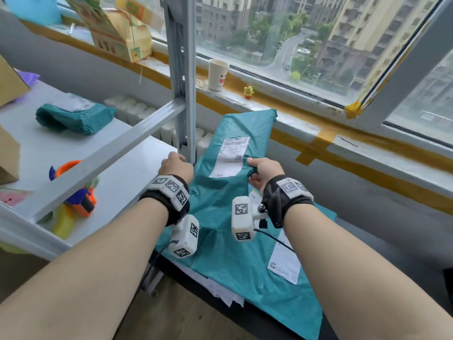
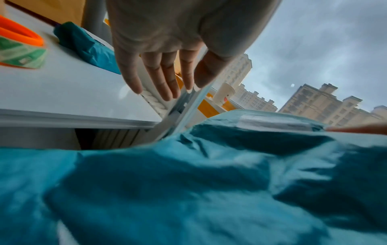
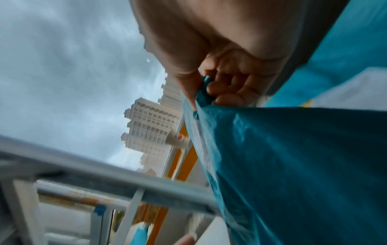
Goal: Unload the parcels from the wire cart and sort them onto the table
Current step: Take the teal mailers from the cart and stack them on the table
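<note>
Right hand (image 1: 263, 171) pinches a teal parcel (image 1: 235, 153) beside the shelf post (image 1: 182, 77); left hand (image 1: 175, 166) fingers straight, empty; the parcel's lower end is hidden.

The grey upright post (image 1: 182, 77) and its slanting crossbar (image 1: 110, 153) stand between the shelf board (image 1: 137, 173) and the teal parcel (image 1: 235, 153), so passage leftward runs under the crossbar, over bare board between the small teal parcel (image 1: 73, 115) and the tape dispenser (image 1: 78, 192).
</note>
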Tool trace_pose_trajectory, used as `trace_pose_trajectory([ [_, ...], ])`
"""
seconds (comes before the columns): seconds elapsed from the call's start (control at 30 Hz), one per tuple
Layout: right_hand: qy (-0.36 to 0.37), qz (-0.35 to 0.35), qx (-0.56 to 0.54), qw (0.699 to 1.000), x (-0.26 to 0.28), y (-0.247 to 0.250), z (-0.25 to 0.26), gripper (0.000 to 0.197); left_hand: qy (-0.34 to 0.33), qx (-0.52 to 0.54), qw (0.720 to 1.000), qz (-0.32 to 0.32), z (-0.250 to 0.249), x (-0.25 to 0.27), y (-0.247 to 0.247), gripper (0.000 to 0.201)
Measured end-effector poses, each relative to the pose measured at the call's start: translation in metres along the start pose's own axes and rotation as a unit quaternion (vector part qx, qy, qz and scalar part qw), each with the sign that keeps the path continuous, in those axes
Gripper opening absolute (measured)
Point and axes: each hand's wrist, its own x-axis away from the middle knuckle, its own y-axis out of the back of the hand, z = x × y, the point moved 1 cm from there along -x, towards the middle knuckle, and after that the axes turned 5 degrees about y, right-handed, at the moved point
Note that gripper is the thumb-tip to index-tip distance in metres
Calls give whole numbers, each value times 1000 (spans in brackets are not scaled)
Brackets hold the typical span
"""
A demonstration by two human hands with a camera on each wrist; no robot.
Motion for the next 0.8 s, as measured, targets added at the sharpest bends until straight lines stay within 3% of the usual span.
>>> trace_pose_trajectory([
  [0.1,3,-52,-11,999,5,41,4,19,-14,-62,996,61,-17,16,-26,34],
  [0.27,-17,-140,-27,990,19,118,-6,14,-45,-169,967,185,-33,46,-80,39],
  [0.33,-29,-179,-27,983,11,152,-24,13,-41,-188,961,199,-35,53,-96,42],
  [0.4,-45,-211,10,976,-30,198,-61,29,-34,-189,961,200,-34,55,-111,47],
  [0.47,-68,-226,25,971,-40,227,-87,31,-21,-187,964,187,-32,54,-121,49],
  [0.6,-130,-208,116,963,21,214,-78,11,-6,-203,964,170,-28,52,-130,51],
  [0.67,-161,-183,204,948,24,216,-87,15,-5,-203,964,172,-27,52,-131,49],
  [0.8,-199,-127,279,931,20,208,-106,27,-7,-201,963,178,-27,46,-137,44],
])
